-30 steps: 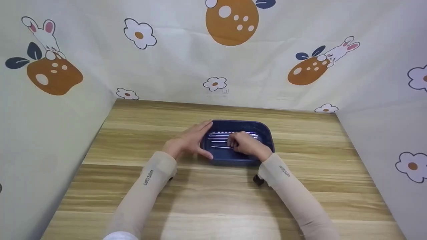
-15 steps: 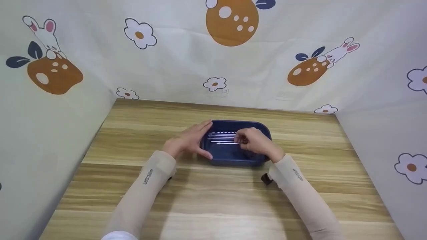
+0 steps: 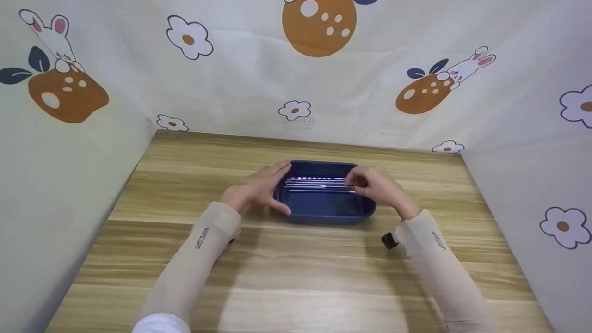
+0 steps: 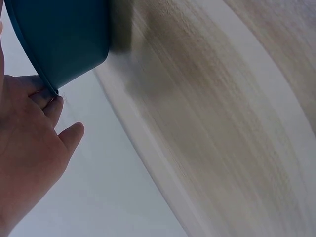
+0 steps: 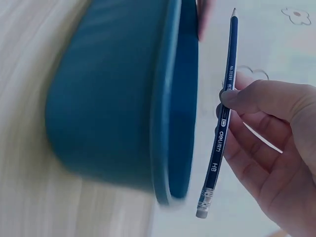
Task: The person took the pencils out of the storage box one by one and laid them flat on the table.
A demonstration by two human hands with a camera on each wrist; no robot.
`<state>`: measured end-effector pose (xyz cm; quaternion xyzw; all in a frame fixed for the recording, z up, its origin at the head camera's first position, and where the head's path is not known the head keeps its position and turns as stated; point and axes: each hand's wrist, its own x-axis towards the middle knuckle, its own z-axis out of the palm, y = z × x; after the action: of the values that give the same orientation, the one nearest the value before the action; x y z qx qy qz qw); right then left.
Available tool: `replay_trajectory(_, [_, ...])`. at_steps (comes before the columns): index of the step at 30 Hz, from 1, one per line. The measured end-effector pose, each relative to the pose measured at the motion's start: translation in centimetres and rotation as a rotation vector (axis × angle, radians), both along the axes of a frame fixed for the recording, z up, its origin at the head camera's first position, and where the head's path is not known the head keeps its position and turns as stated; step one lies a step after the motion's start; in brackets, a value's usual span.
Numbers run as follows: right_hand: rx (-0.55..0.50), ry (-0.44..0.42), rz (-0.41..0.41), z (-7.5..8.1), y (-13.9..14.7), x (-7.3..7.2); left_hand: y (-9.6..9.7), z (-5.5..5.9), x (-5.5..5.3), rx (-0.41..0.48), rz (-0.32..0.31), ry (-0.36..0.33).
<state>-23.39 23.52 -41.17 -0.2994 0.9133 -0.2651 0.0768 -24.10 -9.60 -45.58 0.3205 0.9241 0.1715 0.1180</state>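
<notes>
A dark blue plastic bin (image 3: 328, 219) stands on the wooden table. My left hand (image 3: 259, 187) spreads across its left end, thumb at the near corner and fingers at the far one. In the left wrist view, fingertips (image 4: 54, 109) lie right at the bin's rim. Between thumb and fingers, my right hand (image 3: 379, 186) pinches a dark blue HB pencil (image 5: 222, 126) with an eraser end, over the right part of the bin. Several slim pencils (image 3: 314, 181) lie side by side inside, toward the far wall.
Pale cloth walls (image 3: 240, 83) printed with fruit, rabbits and flowers enclose the wood-grain table (image 3: 296, 268) at the back and both sides. A small black piece (image 3: 390, 240) sits at the right wrist.
My right hand has moved right and away from me, taking the pencil from the near part of the bin up toward the row. The left hand has kept its place on the bin.
</notes>
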Motion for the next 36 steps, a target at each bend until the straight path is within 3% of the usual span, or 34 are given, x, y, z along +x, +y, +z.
replay_trajectory(9, [-0.006, 0.116, -0.032, 0.6, 3.8, 0.0, -0.2, 0.2, 0.2, -0.014, 0.007, -0.001])
replay_trajectory(25, [0.061, 0.126, -0.191, -0.5, 10.9, -1.3, 0.1, 0.5, -0.3, -0.038, 0.016, -0.001])
replay_trajectory(30, [0.09, 0.133, -0.233, -1.4, 12.5, -1.9, 0.1, 0.4, -0.3, -0.031, 0.014, 0.003])
replay_trajectory(36, [0.11, 0.163, -0.218, -2.7, 13.6, -2.7, 0.1, 0.4, -0.2, -0.026, -0.013, 0.014])
